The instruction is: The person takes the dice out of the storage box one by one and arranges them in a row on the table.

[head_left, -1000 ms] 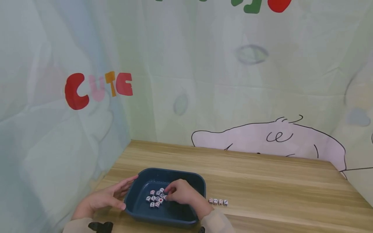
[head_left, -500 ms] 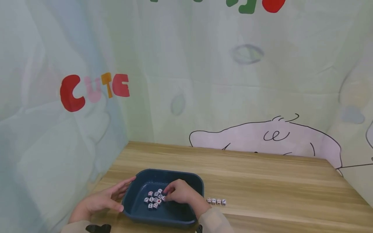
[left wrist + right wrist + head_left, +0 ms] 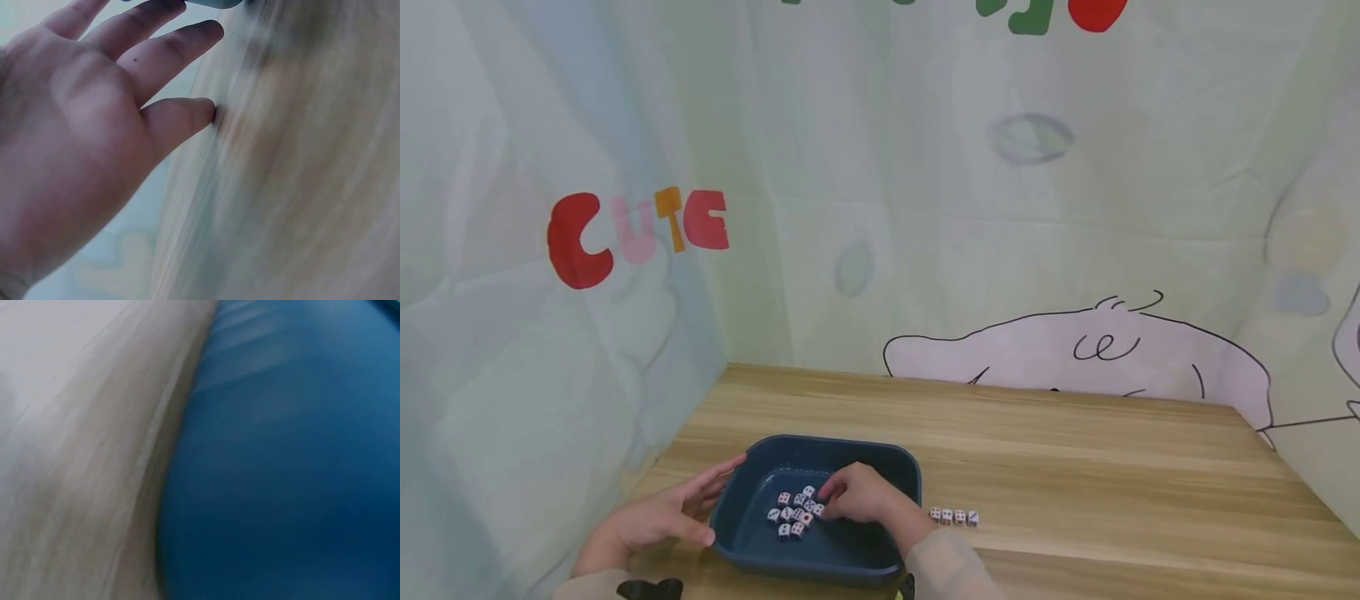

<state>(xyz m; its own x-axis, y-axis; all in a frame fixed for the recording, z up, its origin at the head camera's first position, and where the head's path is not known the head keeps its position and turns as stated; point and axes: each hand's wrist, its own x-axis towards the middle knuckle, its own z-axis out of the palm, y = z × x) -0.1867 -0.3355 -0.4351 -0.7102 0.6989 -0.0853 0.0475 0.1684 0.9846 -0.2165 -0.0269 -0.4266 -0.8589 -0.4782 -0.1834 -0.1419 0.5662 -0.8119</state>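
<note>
Taking the deep, rounded-corner dark blue tray (image 3: 842, 552) as a clock face seen from the head camera, the left hand (image 3: 658, 518) lies at nine o'clock. Its palm and fingers are spread, the index fingertip by the rim near ten o'clock and the thumb by the wall near eight. It grips nothing; this spread probably serves to brace the tray against sliding on the light wood-grain bench (image 3: 1075, 467).

The right hand (image 3: 861, 493) reaches in over the wall at four o'clock, its fingers bent downward, likely so that the tips can get at single cubes. A small white die with dark pips (image 3: 818, 509) sits right by the thumb and index finger, at the three o'clock edge of a loose cluster of similar white dice (image 3: 786, 514). Whether it is pinched cannot be told; the right wrist view shows mainly blurred blue wall.

The cluster rests on the tray floor, slightly toward nine o'clock; the walls presumably stop dice rolling away. Outside, at three o'clock, four white dice in a straight row (image 3: 947, 517) stand on the bench, seemingly lined up on purpose.
</note>
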